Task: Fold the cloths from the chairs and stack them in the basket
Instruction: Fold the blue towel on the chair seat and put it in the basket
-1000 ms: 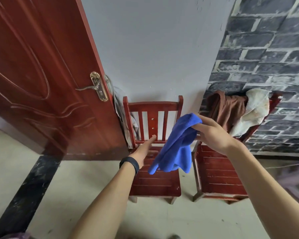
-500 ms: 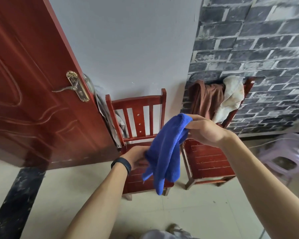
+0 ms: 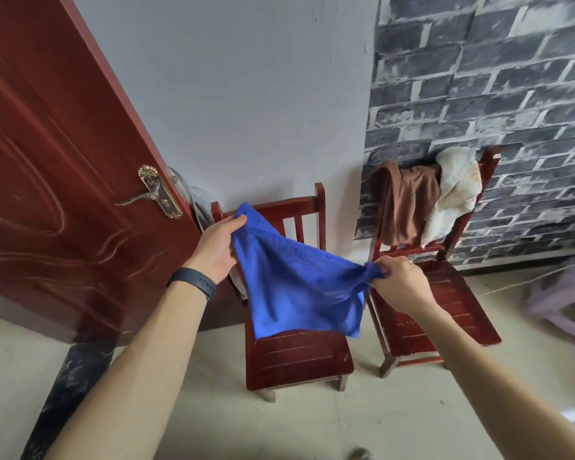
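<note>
- Our left hand [image 3: 217, 247] and right hand [image 3: 399, 283] each pinch a corner of the fuzzy blue microfibre cloth [image 3: 296, 280], spread above the slatted red wooden chair [image 3: 299, 353].
- Brown cloth [image 3: 409, 204] and cream cloth [image 3: 455, 190] drape the neighbouring chair [image 3: 439, 313].

We record a solid bright blue cloth [image 3: 296, 280], unpatterned, held between the left hand [image 3: 218, 247] and the right hand [image 3: 400, 282]. A dark navy band [image 3: 193, 283] sits on the left wrist. Behind the cloth, the chair [image 3: 299, 356] is glossy red-brown; the second chair [image 3: 435, 310], beyond the right hand, matches it. Over its back we note a plain brown cloth [image 3: 409, 204] and a cream cloth [image 3: 455, 190] with yellowish staining. Left of the left hand, the door [image 3: 57, 161] is reddish-brown with a brass handle [image 3: 155, 190]. The wall [image 3: 498, 104] above the right hand shows a grey brick pattern with pale joints.
</note>
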A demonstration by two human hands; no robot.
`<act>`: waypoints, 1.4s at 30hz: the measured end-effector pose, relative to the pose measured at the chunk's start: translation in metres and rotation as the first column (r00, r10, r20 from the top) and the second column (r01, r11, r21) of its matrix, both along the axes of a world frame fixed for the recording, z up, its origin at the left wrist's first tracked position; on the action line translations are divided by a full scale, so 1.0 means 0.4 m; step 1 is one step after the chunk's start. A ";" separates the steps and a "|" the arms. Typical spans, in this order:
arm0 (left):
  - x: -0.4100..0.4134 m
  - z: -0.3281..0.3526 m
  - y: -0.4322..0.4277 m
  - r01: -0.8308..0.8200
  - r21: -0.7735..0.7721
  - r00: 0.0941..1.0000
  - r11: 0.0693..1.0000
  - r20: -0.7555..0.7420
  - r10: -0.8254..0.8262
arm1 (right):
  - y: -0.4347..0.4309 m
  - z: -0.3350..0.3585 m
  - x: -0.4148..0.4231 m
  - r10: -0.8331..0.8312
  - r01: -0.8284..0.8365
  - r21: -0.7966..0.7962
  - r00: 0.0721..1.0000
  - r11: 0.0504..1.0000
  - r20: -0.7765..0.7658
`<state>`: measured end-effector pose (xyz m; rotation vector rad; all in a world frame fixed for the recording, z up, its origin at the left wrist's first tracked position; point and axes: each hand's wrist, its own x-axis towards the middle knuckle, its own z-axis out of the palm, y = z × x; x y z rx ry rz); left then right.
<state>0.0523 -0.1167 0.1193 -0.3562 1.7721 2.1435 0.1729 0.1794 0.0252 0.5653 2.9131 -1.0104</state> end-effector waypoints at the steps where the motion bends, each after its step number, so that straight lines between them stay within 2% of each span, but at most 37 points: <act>1: -0.007 0.011 0.005 -0.023 0.001 1.000 1.000 -0.018 0.023 | -0.006 -0.003 -0.003 -0.037 0.036 -0.054 0.999 0.998 -0.009; 6: -0.035 0.041 0.008 -0.009 -0.031 0.993 0.999 -0.120 0.005 | -0.020 -0.020 -0.021 -0.215 0.199 -0.348 0.977 0.916 -0.008; 9: -0.035 0.036 0.008 0.020 -0.261 0.979 0.965 -0.189 -0.072 | -0.022 -0.030 -0.042 -0.311 0.274 -0.551 0.950 0.788 0.026; 11: -0.025 0.032 -0.002 0.154 -0.280 0.971 0.948 -0.134 -0.198 | -0.022 -0.034 -0.058 -0.342 0.307 -0.670 0.936 0.675 0.084; 13: -0.005 0.017 -0.014 0.390 -0.162 0.918 0.906 -0.013 -0.397 | -0.019 -0.028 -0.067 -0.336 0.329 -0.745 0.930 0.580 0.149; 14: 0.005 0.003 -0.017 0.504 -0.194 0.862 0.841 0.056 -0.504 | -0.018 -0.024 -0.070 -0.333 0.342 -0.770 0.926 0.539 0.178; 15: 0.015 -0.016 -0.014 0.604 -0.330 0.790 0.725 0.134 -0.598 | -0.016 -0.021 -0.074 -0.334 0.352 -0.782 0.922 0.514 0.196; 16: 0.026 -0.037 -0.006 0.665 -0.513 0.714 0.543 0.224 -0.664 | -0.014 -0.019 -0.078 -0.335 0.360 -0.781 0.920 0.511 0.204; 17: 0.035 -0.057 0.004 0.662 -0.675 0.653 0.324 0.308 -0.692 | -0.012 -0.018 -0.081 -0.335 0.366 -0.768 0.919 0.525 0.209; 18: 0.038 -0.076 0.011 0.610 -0.777 0.624 0.155 0.350 -0.699 | -0.010 -0.016 -0.084 -0.333 0.376 -0.750 0.917 0.544 0.218; 19: 0.039 -0.094 0.015 0.556 -0.827 0.629 0.087 0.350 -0.695 | -0.010 -0.014 -0.087 -0.332 0.389 -0.735 0.914 0.556 0.233; 20: 0.038 -0.110 0.017 0.525 -0.844 0.657 0.106 0.323 -0.682 | -0.009 -0.012 -0.088 -0.333 0.404 -0.727 0.909 0.555 0.251; 21: 0.034 -0.123 0.017 0.516 -0.836 0.697 0.188 0.282 -0.660 | -0.006 -0.012 -0.087 -0.337 0.421 -0.726 0.902 0.544 0.271; 22: 0.030 -0.131 0.017 0.516 -0.795 0.747 0.319 0.235 -0.622 | -0.001 -0.014 -0.087 -0.343 0.438 -0.734 0.893 0.519 0.290; 24: 0.029 -0.134 0.020 0.479 -0.612 0.852 0.629 0.152 -0.501 | 0.016 -0.026 -0.086 -0.368 0.483 -0.768 0.864 0.420 0.343; 25: 0.031 -0.126 0.023 0.432 -0.489 0.895 0.758 0.129 -0.427 | 0.024 -0.034 -0.086 -0.376 0.506 -0.784 0.847 0.360 0.375; 26: 0.033 -0.113 0.028 0.377 -0.376 0.925 0.846 0.119 -0.360 | 0.031 -0.043 -0.087 -0.377 0.521 -0.796 0.835 0.307 0.401; 27: 0.032 -0.100 0.032 0.335 -0.290 0.942 0.896 0.117 -0.314 | 0.033 -0.049 -0.088 -0.374 0.526 -0.808 0.829 0.265 0.417; 29: 0.028 -0.072 0.041 0.324 -0.208 0.946 0.923 0.104 -0.308 | 0.025 -0.053 -0.092 -0.365 0.526 -0.822 0.825 0.219 0.431; 35: 0.004 0.020 0.056 0.505 -0.186 0.858 0.843 -0.005 -0.514 | -0.029 -0.058 -0.137 -0.284 0.567 -0.806 0.812 0.173 0.510; 37: -0.006 0.028 0.040 0.539 -0.317 0.823 0.780 0.003 -0.567 | -0.037 -0.068 -0.152 -0.277 0.565 -0.802 0.816 0.193 0.508; 38: -0.012 0.027 0.030 0.535 -0.474 0.800 0.700 0.017 -0.600 | -0.038 -0.074 -0.159 -0.272 0.551 -0.802 0.828 0.231 0.491; 40: -0.026 0.015 0.006 0.479 -0.784 0.735 0.395 0.112 -0.669 | -0.034 -0.092 -0.167 -0.259 0.513 -0.761 0.858 0.397 0.443; 41: -0.031 0.005 -0.010 0.440 -0.862 0.715 0.252 0.166 -0.679 | -0.029 -0.101 -0.166 -0.261 0.493 -0.708 0.870 0.506 0.419; 42: -0.034 -0.007 -0.028 0.410 -0.894 0.719 0.177 0.198 -0.667 | -0.022 -0.109 -0.164 -0.261 0.459 -0.642 0.886 0.614 0.383</act>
